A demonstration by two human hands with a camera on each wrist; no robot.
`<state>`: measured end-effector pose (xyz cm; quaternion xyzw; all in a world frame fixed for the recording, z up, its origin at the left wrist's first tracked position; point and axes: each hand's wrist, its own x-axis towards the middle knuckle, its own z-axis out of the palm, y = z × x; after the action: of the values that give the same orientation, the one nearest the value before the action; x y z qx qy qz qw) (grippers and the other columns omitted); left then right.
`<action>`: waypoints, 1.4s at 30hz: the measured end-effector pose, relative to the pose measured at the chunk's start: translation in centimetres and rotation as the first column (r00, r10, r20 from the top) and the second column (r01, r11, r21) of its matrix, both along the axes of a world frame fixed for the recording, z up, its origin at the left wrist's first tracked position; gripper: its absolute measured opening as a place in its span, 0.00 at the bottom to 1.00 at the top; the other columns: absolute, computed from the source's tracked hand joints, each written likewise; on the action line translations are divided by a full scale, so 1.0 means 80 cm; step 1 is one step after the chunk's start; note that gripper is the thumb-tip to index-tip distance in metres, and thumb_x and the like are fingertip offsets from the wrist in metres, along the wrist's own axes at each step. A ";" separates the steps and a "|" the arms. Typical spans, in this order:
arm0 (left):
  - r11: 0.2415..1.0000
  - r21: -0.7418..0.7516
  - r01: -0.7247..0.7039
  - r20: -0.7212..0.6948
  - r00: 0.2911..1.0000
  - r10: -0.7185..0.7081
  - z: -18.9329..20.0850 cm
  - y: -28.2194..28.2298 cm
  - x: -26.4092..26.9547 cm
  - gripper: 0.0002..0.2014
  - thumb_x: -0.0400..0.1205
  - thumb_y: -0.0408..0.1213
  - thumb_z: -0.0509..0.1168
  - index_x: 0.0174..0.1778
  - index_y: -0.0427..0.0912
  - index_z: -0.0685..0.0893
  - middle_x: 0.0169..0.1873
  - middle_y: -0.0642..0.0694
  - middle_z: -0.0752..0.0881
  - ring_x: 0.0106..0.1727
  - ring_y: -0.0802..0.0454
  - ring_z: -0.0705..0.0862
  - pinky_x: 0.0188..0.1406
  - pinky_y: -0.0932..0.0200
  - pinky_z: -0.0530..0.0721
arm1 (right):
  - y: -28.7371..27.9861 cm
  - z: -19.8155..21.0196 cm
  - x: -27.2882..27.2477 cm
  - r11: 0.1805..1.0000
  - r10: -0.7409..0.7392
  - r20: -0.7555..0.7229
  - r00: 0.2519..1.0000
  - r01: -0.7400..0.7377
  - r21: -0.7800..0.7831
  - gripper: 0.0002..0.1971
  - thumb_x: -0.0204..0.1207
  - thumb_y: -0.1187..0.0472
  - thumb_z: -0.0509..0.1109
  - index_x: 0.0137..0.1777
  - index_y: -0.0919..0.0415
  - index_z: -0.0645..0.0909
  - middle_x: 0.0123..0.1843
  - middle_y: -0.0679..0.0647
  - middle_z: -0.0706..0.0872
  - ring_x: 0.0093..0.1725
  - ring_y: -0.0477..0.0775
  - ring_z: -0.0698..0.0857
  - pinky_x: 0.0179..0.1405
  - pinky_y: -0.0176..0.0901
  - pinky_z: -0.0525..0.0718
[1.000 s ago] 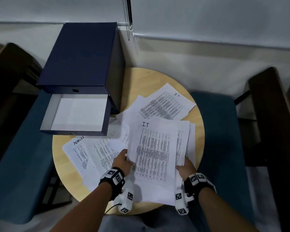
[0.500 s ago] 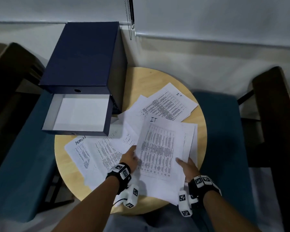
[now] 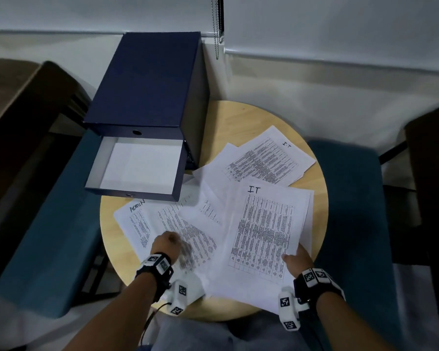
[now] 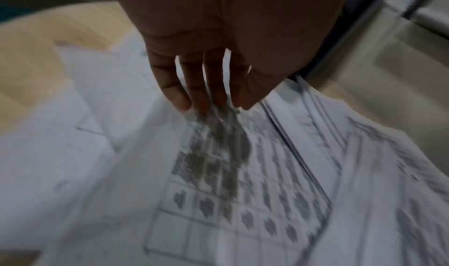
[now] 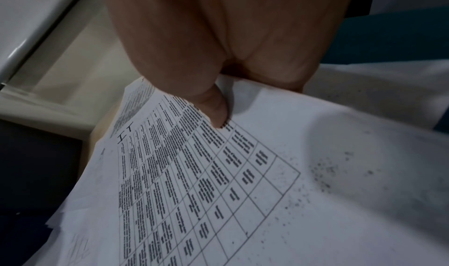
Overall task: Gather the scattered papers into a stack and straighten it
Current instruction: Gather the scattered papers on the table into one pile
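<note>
Printed sheets lie scattered on a round wooden table (image 3: 238, 122). My right hand (image 3: 295, 259) pinches the lower right edge of a small stack topped by a sheet marked IT (image 3: 264, 229); in the right wrist view the thumb (image 5: 216, 112) presses on top of that stack (image 5: 194, 174), with the fingers hidden beneath it. My left hand (image 3: 167, 245) is over a printed sheet (image 3: 200, 236) at the left, and its straight fingers (image 4: 201, 89) touch the blurred page (image 4: 218, 164). A sheet marked ADMIN (image 3: 134, 219) lies at the far left. Another IT sheet (image 3: 266, 160) lies at the back.
A dark blue file box (image 3: 150, 79) stands on the table's back left, its lower drawer (image 3: 140, 168) pulled out over the papers, with a white sheet inside. Teal chair seats flank the table on the left (image 3: 48, 224) and right (image 3: 347, 198). A wall is behind.
My left hand has let go of the IT stack's left edge and moved left onto the scattered sheets. My right hand still holds the stack, which has shifted right and turned slightly.
</note>
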<state>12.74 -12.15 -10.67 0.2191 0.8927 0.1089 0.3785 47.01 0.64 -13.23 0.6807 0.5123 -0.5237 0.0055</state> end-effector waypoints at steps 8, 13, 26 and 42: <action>0.933 -0.015 -0.360 0.081 0.929 0.360 -0.005 -0.035 -0.038 0.28 0.80 0.39 0.70 0.76 0.39 0.71 0.66 0.32 0.82 0.62 0.33 0.83 0.55 0.51 0.81 | 0.002 -0.005 0.000 0.999 -0.020 0.020 1.000 0.021 -0.024 0.24 0.79 0.68 0.67 0.76 0.63 0.73 0.71 0.61 0.81 0.70 0.64 0.80 0.70 0.49 0.73; 0.951 0.039 -0.308 0.061 0.950 0.305 0.000 -0.027 -0.028 0.15 0.83 0.38 0.66 0.62 0.36 0.80 0.52 0.37 0.88 0.47 0.39 0.85 0.47 0.51 0.82 | 0.005 -0.007 -0.003 1.000 -0.017 0.033 0.999 0.017 -0.020 0.23 0.79 0.68 0.68 0.75 0.63 0.74 0.71 0.62 0.82 0.69 0.64 0.81 0.70 0.49 0.74; 0.937 0.083 0.338 -0.315 0.901 -0.297 0.052 -0.001 0.034 0.10 0.85 0.31 0.55 0.58 0.36 0.78 0.42 0.33 0.88 0.43 0.34 0.87 0.35 0.51 0.79 | 0.000 -0.008 -0.008 0.998 -0.066 0.031 0.997 0.066 -0.005 0.22 0.79 0.70 0.67 0.73 0.64 0.75 0.69 0.62 0.84 0.67 0.64 0.82 0.65 0.46 0.74; 0.783 0.425 0.454 -0.556 0.814 -0.170 0.215 0.028 0.101 0.21 0.72 0.29 0.60 0.62 0.38 0.83 0.43 0.38 0.89 0.36 0.33 0.88 0.27 0.46 0.84 | -0.002 0.002 -0.008 0.999 -0.034 0.047 0.998 0.033 0.023 0.26 0.79 0.70 0.67 0.78 0.65 0.69 0.71 0.66 0.80 0.68 0.67 0.80 0.58 0.41 0.72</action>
<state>20.84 -9.91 6.54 0.4861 0.8398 0.2298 0.0759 46.38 0.51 -13.06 0.7013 0.5064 -0.5017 0.0011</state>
